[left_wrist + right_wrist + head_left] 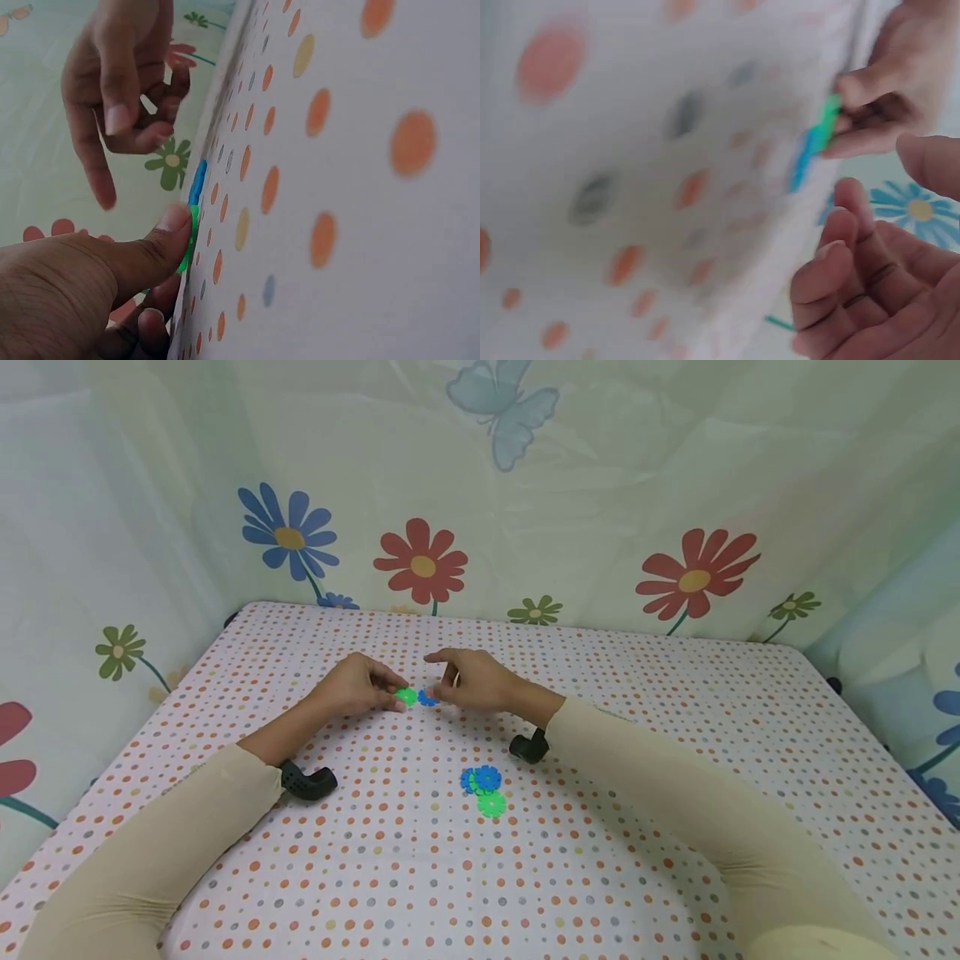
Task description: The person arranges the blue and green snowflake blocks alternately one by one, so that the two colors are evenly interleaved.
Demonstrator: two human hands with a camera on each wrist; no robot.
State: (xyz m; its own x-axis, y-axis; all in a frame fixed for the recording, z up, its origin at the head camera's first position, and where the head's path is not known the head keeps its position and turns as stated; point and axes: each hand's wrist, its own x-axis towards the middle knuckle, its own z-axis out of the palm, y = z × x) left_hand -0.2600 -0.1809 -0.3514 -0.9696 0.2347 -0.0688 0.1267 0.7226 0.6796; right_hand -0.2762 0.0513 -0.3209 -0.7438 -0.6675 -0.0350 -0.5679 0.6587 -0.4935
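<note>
My left hand (354, 687) pinches a bright green notched disc (407, 696) between thumb and fingers, low over the dotted cloth. A blue notched disc (425, 698) sits against the right side of the green one, and in the left wrist view the blue disc (198, 182) and the green disc (195, 229) run in one line, edge on. Close to the blue disc is my right hand (480, 681). Both wrist views show that hand (870, 292) apart from the discs, its fingers loosely bent and nothing between them.
Nearer to me on the dotted tablecloth (375, 868) lies a small overlapping pile of blue discs (488, 777) and green discs (492, 805). Black wrist mounts (309, 783) stick out from both sleeves. A flower-printed curtain (585, 527) hangs behind the table's far edge.
</note>
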